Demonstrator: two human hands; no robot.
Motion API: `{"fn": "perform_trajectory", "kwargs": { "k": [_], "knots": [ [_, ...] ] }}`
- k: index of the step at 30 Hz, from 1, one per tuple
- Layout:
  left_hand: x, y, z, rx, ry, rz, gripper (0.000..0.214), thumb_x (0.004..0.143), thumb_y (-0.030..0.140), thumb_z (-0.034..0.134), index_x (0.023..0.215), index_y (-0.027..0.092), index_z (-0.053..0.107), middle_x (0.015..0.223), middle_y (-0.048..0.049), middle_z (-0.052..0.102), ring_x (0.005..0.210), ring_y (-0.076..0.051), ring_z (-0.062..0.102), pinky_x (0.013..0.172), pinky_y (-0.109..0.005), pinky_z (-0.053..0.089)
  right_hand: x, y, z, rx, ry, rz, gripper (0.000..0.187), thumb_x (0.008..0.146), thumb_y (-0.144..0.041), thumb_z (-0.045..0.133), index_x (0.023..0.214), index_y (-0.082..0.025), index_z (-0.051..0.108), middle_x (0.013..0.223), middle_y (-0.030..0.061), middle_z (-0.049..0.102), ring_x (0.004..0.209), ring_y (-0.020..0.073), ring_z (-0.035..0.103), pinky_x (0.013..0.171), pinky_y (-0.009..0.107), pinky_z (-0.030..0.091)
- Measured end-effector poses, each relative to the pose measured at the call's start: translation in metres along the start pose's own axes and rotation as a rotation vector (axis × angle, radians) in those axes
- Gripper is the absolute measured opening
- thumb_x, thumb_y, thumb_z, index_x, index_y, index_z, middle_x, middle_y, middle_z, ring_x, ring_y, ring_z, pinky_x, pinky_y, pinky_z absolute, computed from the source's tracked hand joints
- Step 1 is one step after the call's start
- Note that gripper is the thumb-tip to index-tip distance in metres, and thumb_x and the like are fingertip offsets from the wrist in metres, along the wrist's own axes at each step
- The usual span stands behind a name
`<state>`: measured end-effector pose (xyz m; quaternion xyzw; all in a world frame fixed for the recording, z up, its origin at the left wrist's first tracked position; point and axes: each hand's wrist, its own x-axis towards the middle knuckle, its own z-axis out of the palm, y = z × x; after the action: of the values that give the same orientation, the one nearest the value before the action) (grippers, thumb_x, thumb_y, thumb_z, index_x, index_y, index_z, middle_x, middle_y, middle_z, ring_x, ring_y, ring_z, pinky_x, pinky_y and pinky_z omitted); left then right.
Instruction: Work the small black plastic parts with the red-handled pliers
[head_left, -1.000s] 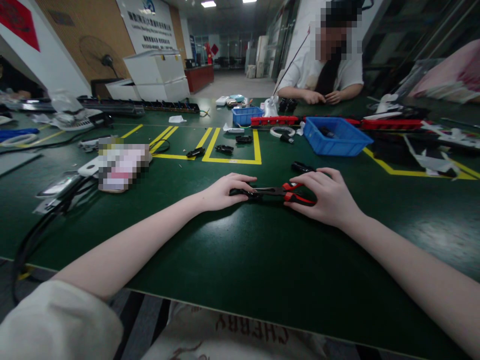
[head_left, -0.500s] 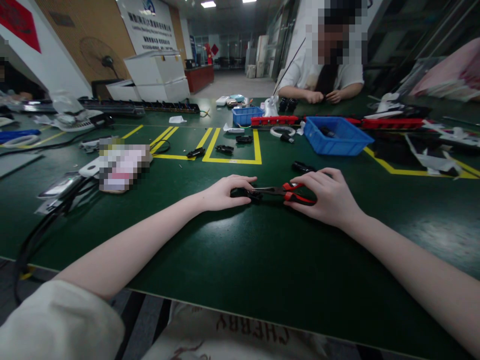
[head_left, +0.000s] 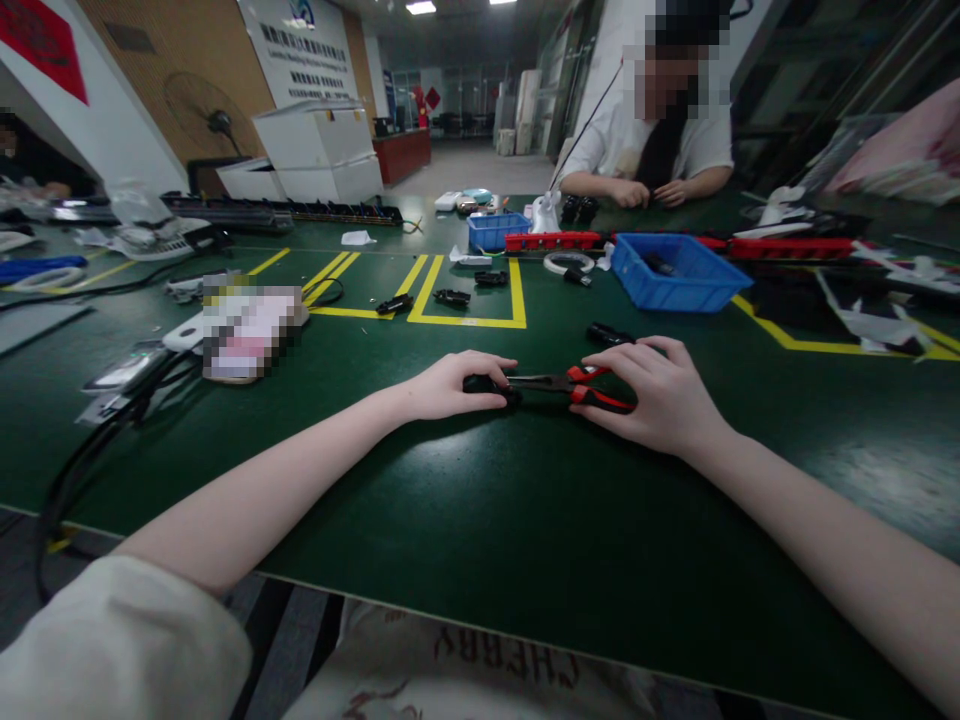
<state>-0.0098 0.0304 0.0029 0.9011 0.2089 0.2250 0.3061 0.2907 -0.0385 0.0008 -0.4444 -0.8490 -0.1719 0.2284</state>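
Observation:
My left hand [head_left: 466, 384] is closed around a small black part [head_left: 480, 384], partly covered by the fingers, low over the green table [head_left: 450, 520]. In my right hand [head_left: 656, 393] are long-nose pliers [head_left: 600, 397] with red and black handles. Their jaws point left and reach the black part at my left fingertips; whether they grip it I cannot tell. The handles are spread inside my fingers. Another black part [head_left: 609, 334] lies just beyond my right hand.
Several black parts [head_left: 452, 298] lie around the yellow tape markings. A blue bin [head_left: 675, 285] stands at the right, a smaller blue bin [head_left: 495, 232] farther back. Phones and black cables [head_left: 124, 420] lie at the left. Across the table sits a person [head_left: 645, 160].
Both hands stay nearly in place with the pliers at the black part. The black part looks slightly turned in my left fingers. The whole view has shifted a little.

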Motion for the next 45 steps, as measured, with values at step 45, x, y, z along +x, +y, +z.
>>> {"fn": "perform_trajectory", "kwargs": {
  "k": [45],
  "knots": [
    [-0.0019, -0.0016, 0.0009, 0.041, -0.002, 0.065, 0.022, 0.088, 0.014, 0.06, 0.108, 0.018, 0.066, 0.148, -0.011, 0.048, 0.139, -0.026, 0.043, 0.117, -0.052, 0.033, 0.0031, -0.0047, -0.0032, -0.112, 0.003, -0.132, 0.04, 0.085, -0.051, 0.062, 0.103, -0.016, 0.063, 0.094, 0.0117, 0.072, 0.086, 0.0267, 0.066, 0.087, 0.044, 0.042]
  ]
}}
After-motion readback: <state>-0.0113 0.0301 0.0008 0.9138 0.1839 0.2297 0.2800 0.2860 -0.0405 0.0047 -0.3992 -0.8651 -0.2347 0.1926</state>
